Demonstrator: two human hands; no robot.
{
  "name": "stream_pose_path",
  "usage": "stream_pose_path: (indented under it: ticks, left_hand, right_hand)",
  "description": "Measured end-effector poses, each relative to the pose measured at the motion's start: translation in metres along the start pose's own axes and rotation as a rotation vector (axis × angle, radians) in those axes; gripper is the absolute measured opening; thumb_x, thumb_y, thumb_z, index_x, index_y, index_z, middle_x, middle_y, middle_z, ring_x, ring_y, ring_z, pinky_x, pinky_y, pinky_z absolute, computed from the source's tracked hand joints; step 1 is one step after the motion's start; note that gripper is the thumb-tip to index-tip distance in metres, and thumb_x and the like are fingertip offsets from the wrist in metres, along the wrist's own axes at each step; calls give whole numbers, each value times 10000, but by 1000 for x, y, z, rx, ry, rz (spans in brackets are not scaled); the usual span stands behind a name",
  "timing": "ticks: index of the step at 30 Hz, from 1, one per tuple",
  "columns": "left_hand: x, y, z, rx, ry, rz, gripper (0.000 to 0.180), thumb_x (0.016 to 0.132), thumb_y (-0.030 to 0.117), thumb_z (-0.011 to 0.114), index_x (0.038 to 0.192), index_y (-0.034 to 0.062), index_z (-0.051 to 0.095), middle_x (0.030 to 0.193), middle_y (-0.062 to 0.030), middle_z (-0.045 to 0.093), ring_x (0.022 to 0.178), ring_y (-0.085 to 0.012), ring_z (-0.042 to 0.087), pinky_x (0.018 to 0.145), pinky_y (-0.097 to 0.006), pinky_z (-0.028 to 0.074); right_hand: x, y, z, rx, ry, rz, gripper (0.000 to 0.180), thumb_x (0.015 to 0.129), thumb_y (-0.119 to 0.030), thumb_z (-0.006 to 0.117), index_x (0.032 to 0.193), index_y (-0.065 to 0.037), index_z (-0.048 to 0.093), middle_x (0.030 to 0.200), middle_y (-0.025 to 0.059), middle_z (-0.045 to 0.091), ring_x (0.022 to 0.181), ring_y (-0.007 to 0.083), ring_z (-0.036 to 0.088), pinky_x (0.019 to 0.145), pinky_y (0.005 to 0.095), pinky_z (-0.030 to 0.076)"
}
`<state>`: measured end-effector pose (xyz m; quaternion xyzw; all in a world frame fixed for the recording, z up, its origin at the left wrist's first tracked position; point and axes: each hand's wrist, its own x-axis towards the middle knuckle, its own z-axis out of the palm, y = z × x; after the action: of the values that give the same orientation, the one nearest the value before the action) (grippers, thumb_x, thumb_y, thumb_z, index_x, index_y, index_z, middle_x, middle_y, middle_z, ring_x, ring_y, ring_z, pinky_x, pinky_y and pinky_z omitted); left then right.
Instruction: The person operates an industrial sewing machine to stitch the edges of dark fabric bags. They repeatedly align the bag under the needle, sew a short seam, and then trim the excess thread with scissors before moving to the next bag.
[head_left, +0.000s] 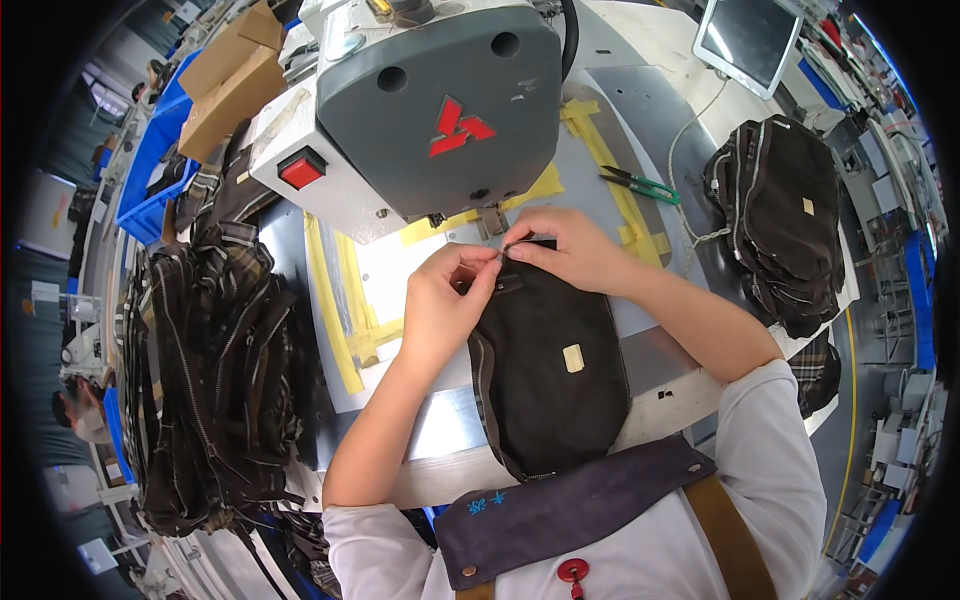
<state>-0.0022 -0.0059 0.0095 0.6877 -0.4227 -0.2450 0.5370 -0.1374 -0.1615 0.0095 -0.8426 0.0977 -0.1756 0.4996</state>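
A black fabric bag panel (545, 385) with a small cream label (573, 358) and a zipper along its left side lies in front of me, its lower end by my apron. My left hand (453, 290) pinches the panel's top edge between thumb and fingers. From the other side, my right hand (568, 248) pinches the same spot, its fingertips nearly meeting those of the left. Whatever small part is between the fingertips is too small to make out. Just beyond my hands stands the grey head of a sewing machine (440, 110), its metal foot (491, 221) close to my fingers.
Dark zippered bag pieces (215, 370) are heaped at the left, and stacked black ones (785, 215) stand at the right. Green-handled thread snips (640, 184) lie on the table beside yellow tape (615, 180). Farther off are a blue bin (150, 205), a cardboard box (230, 85) and a screen (750, 40).
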Motion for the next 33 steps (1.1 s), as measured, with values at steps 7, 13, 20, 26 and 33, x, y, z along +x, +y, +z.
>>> stream_pose_path:
  ticks: [7, 13, 20, 26, 33]
  left_hand:
    - [-2, 9, 6, 205, 51, 74, 118, 783, 57, 712, 882, 10, 669, 821, -75, 685, 659, -158, 671, 609, -265, 521]
    - [-1, 2, 6, 258, 46, 54, 106, 755, 48, 698, 846, 12, 655, 776, -71, 670, 641, -154, 657, 595, -271, 513]
    - [5, -11, 2, -61, -34, -149, 106, 783, 51, 683, 859, -15, 649, 756, -24, 643, 668, -88, 616, 635, -239, 500]
    - [4, -18, 1, -129, -11, -173, 99, 801, 48, 673, 868, -16, 640, 783, -21, 639, 685, -83, 609, 639, -230, 495]
    - [2, -11, 2, -33, 24, -154, 99, 802, 48, 672, 861, -20, 632, 791, -26, 641, 672, -83, 599, 633, -233, 495]
  right_hand:
    - [-1, -8, 5, -128, 43, 10, 157, 873, -155, 642, 949, -19, 664, 885, 89, 641, 853, 249, 612, 767, 330, 471]
    - [-2, -11, 12, -216, 70, -45, 156, 795, -115, 695, 932, -46, 668, 898, 59, 638, 873, 266, 607, 796, 362, 469]
    - [1, -3, 5, -601, 138, -606, 164, 731, -114, 695, 885, -112, 636, 960, 9, 595, 931, 207, 579, 892, 391, 452]
    - [-8, -19, 11, -810, 102, -707, 177, 747, -90, 667, 912, -72, 603, 934, 30, 593, 950, 208, 571, 920, 391, 442]
    - [1, -12, 6, -602, 0, -469, 153, 731, -107, 692, 861, -98, 613, 911, 31, 601, 958, 231, 553, 971, 417, 398]
